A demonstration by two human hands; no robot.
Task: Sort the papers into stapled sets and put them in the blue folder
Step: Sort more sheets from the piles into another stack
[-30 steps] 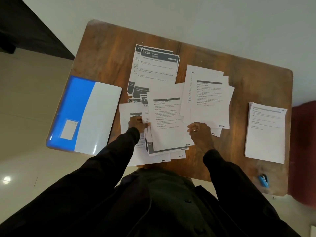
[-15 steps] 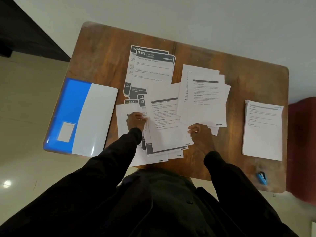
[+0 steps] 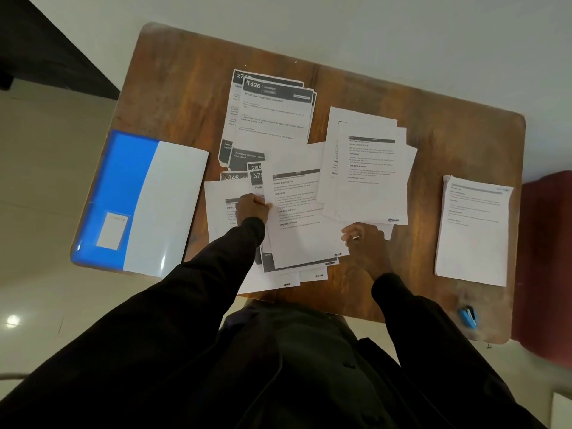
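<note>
— Wooden table under a pale wall, tiled floor off to the left. Hands first?
— Left hand curled tight, pinching the left edge of the top sheet. Right hand curled too, fingers closed at that sheet's lower right edge. Looks like a grip, thumb hidden.
— Handling?
— Light, thin, floppy. Likely to sag if lifted by one corner and to slide on the sheets beneath. Best taken by both side edges, as now, or squared into a bundle before lifting. Easily creased, so no hard squeeze.
— Around the hands?
— Directly beneath and between them, a loose pile of more papers, fanned unevenly. Just beyond the right hand, a second spread of white sheets, meeting the top sheet at its far right corner. Beyond the left hand, dark-headed pages, ragged along the lower edge.
— Further out?
— Well apart to the right of the right hand, a squared stack. Near it, toward the body, a small blue stapler by the table's corner. Left of the left hand, the blue folder, lying flat, overhanging the table edge, touched by neither hand.
— Progress?
— Sorting under way, judging by the spread. Folder contents not visible.
</note>
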